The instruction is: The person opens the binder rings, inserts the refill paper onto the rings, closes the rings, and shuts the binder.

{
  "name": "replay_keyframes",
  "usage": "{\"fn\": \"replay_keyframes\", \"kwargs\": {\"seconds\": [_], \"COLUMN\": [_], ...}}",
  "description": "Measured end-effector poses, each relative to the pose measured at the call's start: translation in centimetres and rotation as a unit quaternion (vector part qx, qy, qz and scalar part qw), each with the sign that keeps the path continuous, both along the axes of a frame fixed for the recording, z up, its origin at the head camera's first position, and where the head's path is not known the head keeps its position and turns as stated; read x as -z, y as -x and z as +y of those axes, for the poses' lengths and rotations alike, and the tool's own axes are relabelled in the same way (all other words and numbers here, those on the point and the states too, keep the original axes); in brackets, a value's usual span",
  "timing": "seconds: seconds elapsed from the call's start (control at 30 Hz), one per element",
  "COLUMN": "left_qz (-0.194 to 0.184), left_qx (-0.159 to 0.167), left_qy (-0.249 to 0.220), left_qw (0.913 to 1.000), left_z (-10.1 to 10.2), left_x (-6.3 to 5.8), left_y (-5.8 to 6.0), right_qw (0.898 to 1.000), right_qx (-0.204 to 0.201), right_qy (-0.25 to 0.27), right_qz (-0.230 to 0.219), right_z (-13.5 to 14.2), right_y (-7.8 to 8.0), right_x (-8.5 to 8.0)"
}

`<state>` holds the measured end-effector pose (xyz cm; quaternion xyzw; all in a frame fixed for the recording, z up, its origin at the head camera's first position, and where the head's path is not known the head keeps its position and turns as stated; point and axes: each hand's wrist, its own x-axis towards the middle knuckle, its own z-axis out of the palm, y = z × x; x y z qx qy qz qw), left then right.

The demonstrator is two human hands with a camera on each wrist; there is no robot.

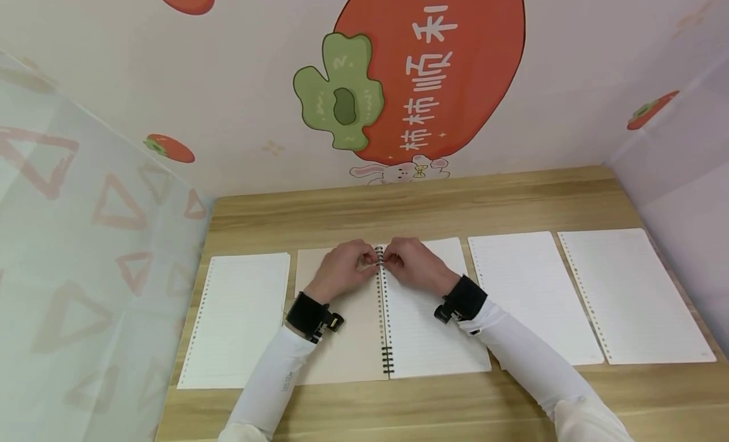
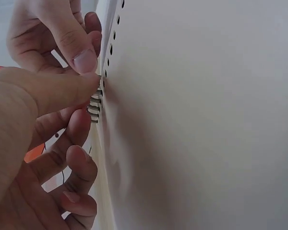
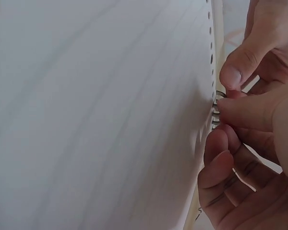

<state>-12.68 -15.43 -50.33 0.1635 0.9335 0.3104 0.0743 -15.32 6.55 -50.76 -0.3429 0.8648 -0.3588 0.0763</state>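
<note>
An open loose-leaf notebook lies in the middle of the table in the head view, its tan cover [image 1: 342, 359] on the left and lined paper [image 1: 438, 347] on the right. Short sets of dark binder rings sit at both ends of the spine, the far rings [image 1: 380, 251] and the near rings [image 1: 388, 359]. My left hand [image 1: 344, 268] pinches the far rings from the cover side. From the paper side my right hand [image 1: 418, 265] pinches the same rings, fingertips close to the left hand's. Both wrist views show the metal loops [image 2: 94, 108] between the fingertips, beside the punched holes.
A punched lined sheet [image 1: 239, 322] lies left of the notebook. On the right lie two more, a nearer sheet [image 1: 529, 284] and a farther sheet [image 1: 638, 296]. Patterned walls [image 1: 256, 81] bound the wooden table [image 1: 433, 410] at the back and sides.
</note>
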Motion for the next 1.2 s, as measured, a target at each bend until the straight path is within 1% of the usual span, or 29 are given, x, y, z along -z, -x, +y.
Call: {"fn": "replay_keyframes", "kwargs": {"seconds": [0.13, 0.4, 0.63, 0.8, 1.03, 1.2], "left_qz": [0.009, 0.012, 0.023, 0.030, 0.038, 0.039], "left_qx": [-0.006, -0.019, -0.021, -0.022, -0.025, -0.026], "left_qy": [0.020, 0.032, 0.025, 0.016, 0.022, 0.018], "left_qw": [0.9997, 0.9992, 0.9992, 0.9992, 0.9987, 0.9987], "left_z": [0.25, 0.59, 0.63, 0.56, 0.51, 0.51], "left_x": [0.07, 0.00, -0.06, -0.11, -0.05, 0.15], "left_y": [-0.03, -0.29, -0.44, -0.50, -0.48, -0.50], "right_qw": [1.000, 1.000, 0.999, 0.998, 0.998, 0.998], "right_qx": [-0.006, -0.005, 0.018, 0.034, 0.035, 0.034], "right_qy": [-0.007, -0.018, -0.043, -0.047, -0.055, -0.046], "right_qz": [0.002, 0.006, 0.002, -0.005, 0.000, 0.003], "right_z": [-0.09, -0.25, -0.53, -0.72, -0.89, -0.81], "right_y": [-0.15, -0.34, -0.40, -0.41, -0.29, -0.23], "right_x": [0.04, -0.18, -0.55, -0.80, -0.61, -0.53]}}
